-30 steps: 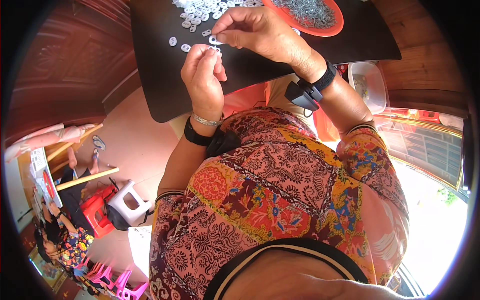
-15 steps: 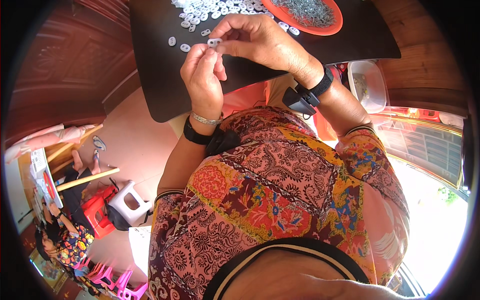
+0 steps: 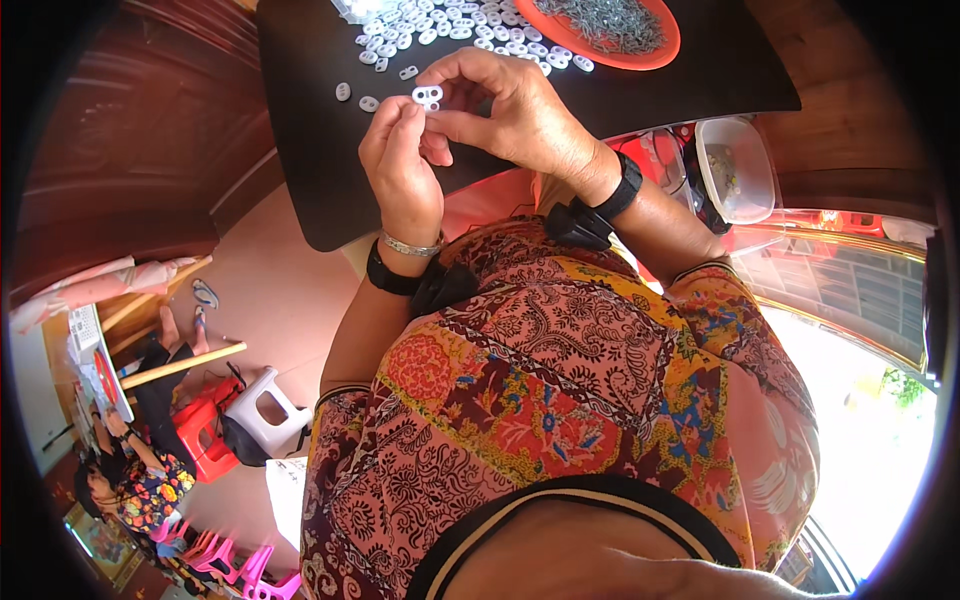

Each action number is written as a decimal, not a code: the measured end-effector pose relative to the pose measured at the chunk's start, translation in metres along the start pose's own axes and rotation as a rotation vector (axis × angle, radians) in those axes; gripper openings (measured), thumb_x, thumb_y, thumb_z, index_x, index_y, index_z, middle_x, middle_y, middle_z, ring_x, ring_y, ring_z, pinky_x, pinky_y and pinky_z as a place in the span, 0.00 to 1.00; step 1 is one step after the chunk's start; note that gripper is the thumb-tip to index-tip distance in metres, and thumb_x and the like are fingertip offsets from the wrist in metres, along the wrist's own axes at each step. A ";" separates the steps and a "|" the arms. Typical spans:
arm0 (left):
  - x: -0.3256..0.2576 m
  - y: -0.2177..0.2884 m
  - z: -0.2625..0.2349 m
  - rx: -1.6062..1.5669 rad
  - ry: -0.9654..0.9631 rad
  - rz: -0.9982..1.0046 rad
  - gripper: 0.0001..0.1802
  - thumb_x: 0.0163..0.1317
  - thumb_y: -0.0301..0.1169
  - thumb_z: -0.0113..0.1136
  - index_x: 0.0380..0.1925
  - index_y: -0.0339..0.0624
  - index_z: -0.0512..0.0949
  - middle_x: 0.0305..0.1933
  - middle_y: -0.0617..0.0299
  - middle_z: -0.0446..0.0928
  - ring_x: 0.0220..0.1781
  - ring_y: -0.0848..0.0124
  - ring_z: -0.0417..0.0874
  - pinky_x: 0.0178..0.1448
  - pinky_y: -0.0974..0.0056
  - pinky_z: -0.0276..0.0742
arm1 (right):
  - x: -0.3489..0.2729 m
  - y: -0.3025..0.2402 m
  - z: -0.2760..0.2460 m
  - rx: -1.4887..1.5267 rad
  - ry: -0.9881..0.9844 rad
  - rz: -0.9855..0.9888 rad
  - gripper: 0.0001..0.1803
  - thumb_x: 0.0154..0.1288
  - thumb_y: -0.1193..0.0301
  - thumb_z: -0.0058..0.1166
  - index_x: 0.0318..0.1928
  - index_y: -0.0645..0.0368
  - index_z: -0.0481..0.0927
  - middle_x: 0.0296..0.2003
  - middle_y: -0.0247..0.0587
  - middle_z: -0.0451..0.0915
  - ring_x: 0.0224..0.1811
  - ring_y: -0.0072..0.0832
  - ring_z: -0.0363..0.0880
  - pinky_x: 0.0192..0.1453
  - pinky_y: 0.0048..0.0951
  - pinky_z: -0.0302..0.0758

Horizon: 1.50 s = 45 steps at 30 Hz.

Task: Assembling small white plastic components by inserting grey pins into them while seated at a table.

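Both hands' grips on white piece, level crosswise.

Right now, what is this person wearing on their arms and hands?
Both hands are bare, without gloves. The left hand has a thin silver bangle at the wrist and, below it, a black strap with a boxy black unit. The right hand has a similar black wrist strap. Short patterned red and orange sleeves end above the elbows.
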<state>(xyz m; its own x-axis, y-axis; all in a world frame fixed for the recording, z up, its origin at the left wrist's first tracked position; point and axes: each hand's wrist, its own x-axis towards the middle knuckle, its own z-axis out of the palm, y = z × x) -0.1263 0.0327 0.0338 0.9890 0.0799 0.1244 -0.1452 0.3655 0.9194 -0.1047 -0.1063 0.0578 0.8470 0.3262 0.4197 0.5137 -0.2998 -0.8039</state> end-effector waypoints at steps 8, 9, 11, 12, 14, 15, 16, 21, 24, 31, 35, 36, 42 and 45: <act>-0.002 -0.001 -0.003 0.068 -0.089 0.054 0.13 0.66 0.34 0.46 0.28 0.36 0.72 0.19 0.67 0.68 0.19 0.81 0.65 0.25 0.75 0.61 | -0.007 -0.002 -0.003 0.146 -0.008 0.030 0.16 0.55 0.73 0.64 0.45 0.58 0.79 0.29 0.29 0.78 0.30 0.14 0.76 0.35 0.18 0.74; -0.002 -0.001 -0.003 0.070 -0.091 0.052 0.13 0.66 0.34 0.46 0.28 0.36 0.72 0.19 0.67 0.68 0.19 0.81 0.65 0.25 0.75 0.61 | -0.008 -0.004 -0.004 0.127 -0.014 0.031 0.16 0.56 0.73 0.64 0.45 0.58 0.79 0.29 0.29 0.78 0.30 0.14 0.75 0.36 0.18 0.74; -0.003 0.001 -0.003 0.087 -0.091 0.044 0.13 0.66 0.34 0.47 0.28 0.36 0.72 0.19 0.67 0.67 0.19 0.81 0.64 0.25 0.75 0.61 | -0.009 -0.005 -0.004 0.109 -0.017 0.034 0.15 0.56 0.74 0.64 0.45 0.58 0.79 0.29 0.29 0.78 0.31 0.13 0.75 0.36 0.17 0.74; -0.003 0.000 -0.003 0.089 -0.093 0.043 0.13 0.66 0.34 0.47 0.28 0.36 0.72 0.19 0.67 0.67 0.19 0.81 0.64 0.25 0.75 0.61 | -0.010 -0.004 -0.003 0.123 -0.018 0.045 0.15 0.56 0.74 0.63 0.46 0.59 0.78 0.29 0.29 0.78 0.32 0.13 0.75 0.37 0.17 0.74; -0.003 -0.001 -0.003 0.054 -0.096 0.060 0.11 0.66 0.33 0.48 0.29 0.37 0.71 0.20 0.67 0.67 0.20 0.81 0.64 0.25 0.75 0.62 | -0.011 -0.002 -0.002 0.140 -0.016 0.057 0.15 0.57 0.75 0.62 0.46 0.60 0.78 0.30 0.29 0.78 0.33 0.13 0.75 0.38 0.16 0.74; -0.003 -0.001 -0.003 0.057 -0.099 0.058 0.11 0.66 0.33 0.48 0.29 0.37 0.71 0.20 0.67 0.67 0.20 0.81 0.64 0.25 0.75 0.62 | -0.012 0.001 -0.001 0.238 -0.024 0.097 0.15 0.58 0.76 0.62 0.47 0.60 0.78 0.31 0.29 0.78 0.34 0.13 0.75 0.39 0.16 0.74; -0.003 -0.001 -0.004 0.039 -0.118 0.050 0.10 0.65 0.33 0.48 0.30 0.37 0.71 0.21 0.67 0.68 0.21 0.81 0.65 0.26 0.75 0.62 | -0.012 0.002 -0.001 0.337 -0.032 0.138 0.15 0.58 0.77 0.61 0.47 0.60 0.77 0.32 0.29 0.78 0.35 0.13 0.75 0.40 0.16 0.73; -0.003 -0.003 -0.005 0.045 -0.171 0.128 0.09 0.65 0.32 0.49 0.39 0.38 0.68 0.27 0.64 0.71 0.24 0.80 0.66 0.30 0.75 0.64 | -0.012 0.000 -0.004 0.603 -0.044 0.176 0.16 0.59 0.77 0.60 0.49 0.61 0.77 0.35 0.30 0.79 0.35 0.14 0.75 0.40 0.15 0.73; -0.004 -0.003 -0.003 0.049 -0.213 0.168 0.13 0.66 0.33 0.49 0.45 0.38 0.66 0.32 0.63 0.73 0.26 0.79 0.66 0.32 0.74 0.66 | -0.012 -0.002 -0.007 0.655 -0.071 0.193 0.15 0.59 0.77 0.60 0.48 0.61 0.78 0.35 0.30 0.79 0.33 0.13 0.74 0.37 0.15 0.72; -0.013 -0.001 -0.001 0.346 -0.239 0.325 0.16 0.69 0.36 0.46 0.48 0.35 0.65 0.34 0.62 0.71 0.28 0.78 0.67 0.34 0.72 0.67 | -0.015 -0.007 -0.015 0.674 -0.098 0.253 0.13 0.60 0.75 0.58 0.47 0.63 0.79 0.31 0.31 0.80 0.30 0.14 0.75 0.35 0.17 0.72; -0.017 -0.004 -0.008 0.558 -0.210 0.459 0.16 0.69 0.37 0.45 0.47 0.33 0.67 0.32 0.61 0.71 0.27 0.76 0.69 0.33 0.71 0.68 | -0.021 -0.004 -0.016 0.668 -0.129 0.239 0.13 0.61 0.74 0.58 0.47 0.63 0.79 0.32 0.31 0.80 0.31 0.13 0.75 0.36 0.16 0.73; -0.018 -0.004 -0.010 0.560 -0.211 0.457 0.16 0.69 0.37 0.45 0.47 0.33 0.67 0.32 0.61 0.71 0.27 0.76 0.69 0.33 0.71 0.68 | -0.022 -0.004 -0.017 0.690 -0.147 0.245 0.13 0.61 0.74 0.59 0.47 0.63 0.79 0.33 0.31 0.80 0.32 0.14 0.75 0.36 0.16 0.73; -0.021 -0.009 -0.020 0.705 -0.196 0.646 0.14 0.67 0.32 0.47 0.46 0.31 0.68 0.33 0.53 0.76 0.30 0.68 0.78 0.35 0.65 0.75 | -0.028 -0.011 -0.010 0.751 -0.176 0.281 0.15 0.62 0.77 0.56 0.50 0.63 0.78 0.40 0.32 0.81 0.34 0.13 0.74 0.37 0.16 0.72; -0.021 -0.010 -0.019 0.706 -0.167 0.700 0.14 0.67 0.32 0.47 0.45 0.31 0.69 0.34 0.52 0.76 0.30 0.66 0.78 0.34 0.65 0.75 | -0.029 -0.011 -0.008 0.771 -0.178 0.275 0.15 0.62 0.77 0.56 0.51 0.63 0.77 0.40 0.33 0.81 0.36 0.13 0.75 0.39 0.16 0.73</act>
<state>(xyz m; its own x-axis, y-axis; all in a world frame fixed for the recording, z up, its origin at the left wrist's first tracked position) -0.1462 0.0451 0.0144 0.6868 -0.0845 0.7219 -0.6987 -0.3508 0.6235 -0.1338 -0.1194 0.0578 0.8612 0.4870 0.1458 0.0002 0.2864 -0.9581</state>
